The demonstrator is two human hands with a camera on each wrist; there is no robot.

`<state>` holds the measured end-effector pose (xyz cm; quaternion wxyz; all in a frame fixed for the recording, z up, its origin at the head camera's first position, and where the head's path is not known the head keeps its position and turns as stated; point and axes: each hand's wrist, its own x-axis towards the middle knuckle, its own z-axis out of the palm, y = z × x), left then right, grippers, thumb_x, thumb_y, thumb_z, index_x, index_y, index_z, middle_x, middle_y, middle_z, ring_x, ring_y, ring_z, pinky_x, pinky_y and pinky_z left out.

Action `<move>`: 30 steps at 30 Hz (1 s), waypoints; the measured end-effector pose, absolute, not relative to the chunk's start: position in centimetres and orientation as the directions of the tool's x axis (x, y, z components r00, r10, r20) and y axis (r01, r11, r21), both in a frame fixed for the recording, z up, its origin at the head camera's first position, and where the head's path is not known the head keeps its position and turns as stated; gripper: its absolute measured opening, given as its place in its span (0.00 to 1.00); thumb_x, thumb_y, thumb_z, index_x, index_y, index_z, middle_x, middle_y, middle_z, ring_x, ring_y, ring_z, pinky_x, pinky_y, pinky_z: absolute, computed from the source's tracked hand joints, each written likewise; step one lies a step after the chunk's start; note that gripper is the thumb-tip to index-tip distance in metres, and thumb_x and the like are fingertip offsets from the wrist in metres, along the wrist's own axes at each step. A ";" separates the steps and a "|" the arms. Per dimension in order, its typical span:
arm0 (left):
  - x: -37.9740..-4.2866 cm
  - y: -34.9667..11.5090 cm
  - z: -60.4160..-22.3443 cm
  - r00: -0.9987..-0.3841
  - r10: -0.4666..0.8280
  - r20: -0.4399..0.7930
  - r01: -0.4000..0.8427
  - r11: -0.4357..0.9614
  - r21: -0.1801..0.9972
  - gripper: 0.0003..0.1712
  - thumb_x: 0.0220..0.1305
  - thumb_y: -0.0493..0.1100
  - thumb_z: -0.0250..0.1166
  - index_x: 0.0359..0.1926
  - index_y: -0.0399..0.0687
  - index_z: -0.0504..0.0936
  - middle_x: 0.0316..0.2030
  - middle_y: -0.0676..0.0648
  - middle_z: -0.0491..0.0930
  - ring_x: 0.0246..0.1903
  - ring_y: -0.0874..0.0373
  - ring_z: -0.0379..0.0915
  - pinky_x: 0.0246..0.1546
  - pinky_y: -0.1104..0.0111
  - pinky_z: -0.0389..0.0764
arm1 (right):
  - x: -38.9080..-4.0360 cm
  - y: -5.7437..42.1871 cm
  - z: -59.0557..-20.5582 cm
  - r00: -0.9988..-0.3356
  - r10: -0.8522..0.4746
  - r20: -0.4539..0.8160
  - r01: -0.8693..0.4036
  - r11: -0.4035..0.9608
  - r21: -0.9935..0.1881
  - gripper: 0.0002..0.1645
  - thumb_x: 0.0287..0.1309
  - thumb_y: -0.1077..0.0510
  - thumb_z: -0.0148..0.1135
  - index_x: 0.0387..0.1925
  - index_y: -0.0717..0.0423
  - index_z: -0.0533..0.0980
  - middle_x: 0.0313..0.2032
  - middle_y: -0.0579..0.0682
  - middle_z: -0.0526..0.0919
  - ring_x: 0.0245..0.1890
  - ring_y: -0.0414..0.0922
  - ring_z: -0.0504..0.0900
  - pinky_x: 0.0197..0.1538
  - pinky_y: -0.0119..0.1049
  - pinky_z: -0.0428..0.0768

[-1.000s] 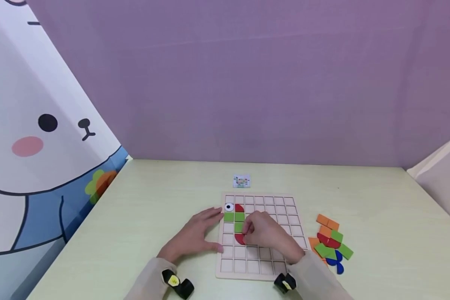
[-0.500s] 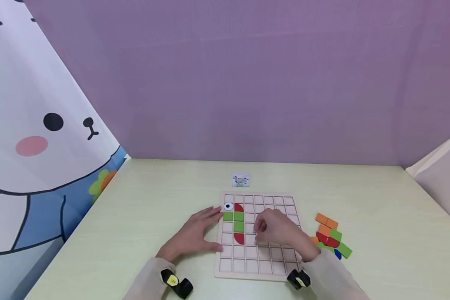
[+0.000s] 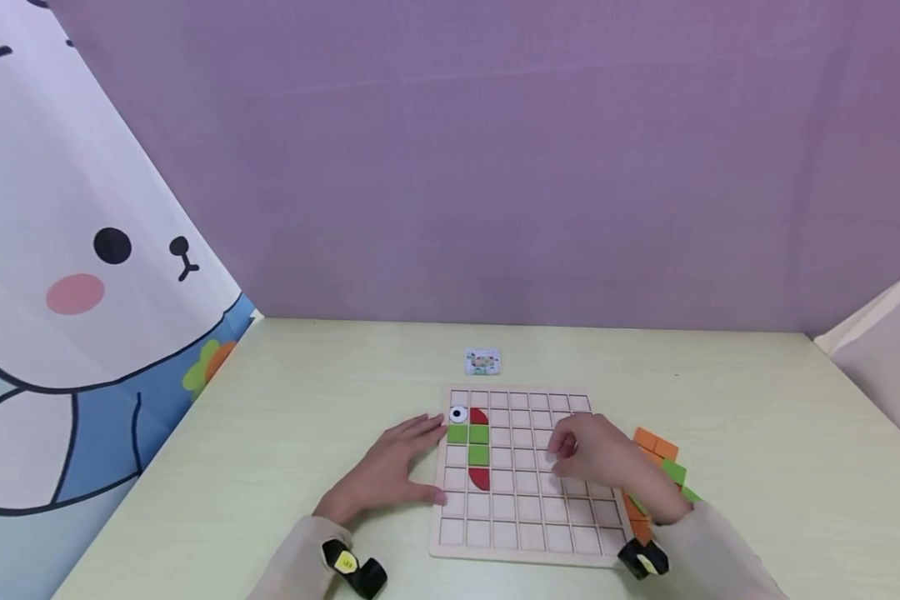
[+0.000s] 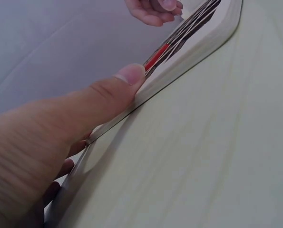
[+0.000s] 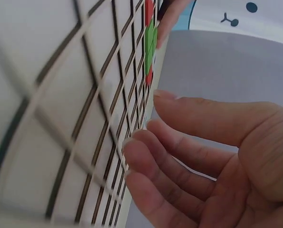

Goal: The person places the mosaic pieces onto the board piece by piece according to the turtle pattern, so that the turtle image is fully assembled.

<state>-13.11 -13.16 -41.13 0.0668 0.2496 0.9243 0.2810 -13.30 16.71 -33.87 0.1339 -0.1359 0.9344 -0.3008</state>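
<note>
Here, unreadably small card (image 3: 482, 362) beyond board (image 3: 527, 482)

Worktop (image 3: 780, 433): pale yellow-cream, faint wood grain. Grid board (image 3: 530, 507): pinkish beige, ruled into squares by darker lines. Eye tile (image 3: 457, 414): white, dark pupil. Square tiles (image 3: 478, 455): plain green. Rounded tiles (image 3: 480, 478): plain red. Loose tiles (image 3: 645, 437): orange, with some green. Card (image 3: 482, 362): multicoloured print, pale ground. Sleeves (image 3: 300, 554): beige. Backdrop (image 3: 532, 167): mauve. Cartoon panel (image 3: 22, 208): white and blue, black outlines, pink cheek, green-and-orange flower.
</note>
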 end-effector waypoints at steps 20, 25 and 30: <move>-13.4 -13.0 -41.3 -0.863 0.505 0.020 0.431 0.714 0.552 0.56 0.44 0.70 0.68 0.71 0.50 0.61 0.73 0.51 0.55 0.73 0.46 0.47 0.70 0.44 0.51 | -13.6 24.0 -34.7 -0.943 -0.278 -0.183 -0.157 0.857 -0.491 0.11 0.42 0.67 0.71 0.30 0.58 0.78 0.27 0.47 0.78 0.28 0.43 0.71 0.31 0.34 0.73; -13.4 -13.1 -41.4 -0.865 0.502 0.019 0.428 0.717 0.550 0.56 0.44 0.70 0.68 0.71 0.51 0.61 0.73 0.51 0.55 0.73 0.46 0.47 0.70 0.45 0.51 | -13.7 25.2 -35.2 -0.942 -0.258 -0.212 -0.130 0.868 -0.479 0.11 0.43 0.68 0.71 0.31 0.58 0.78 0.27 0.47 0.78 0.29 0.43 0.72 0.34 0.36 0.77; -13.3 -13.1 -41.3 -0.862 0.506 0.026 0.434 0.710 0.555 0.56 0.44 0.71 0.67 0.70 0.50 0.61 0.73 0.50 0.55 0.73 0.46 0.47 0.70 0.44 0.51 | -13.7 26.1 -35.7 -0.940 -0.256 -0.227 -0.127 0.877 -0.463 0.11 0.43 0.68 0.70 0.31 0.58 0.79 0.27 0.47 0.79 0.29 0.43 0.72 0.34 0.36 0.77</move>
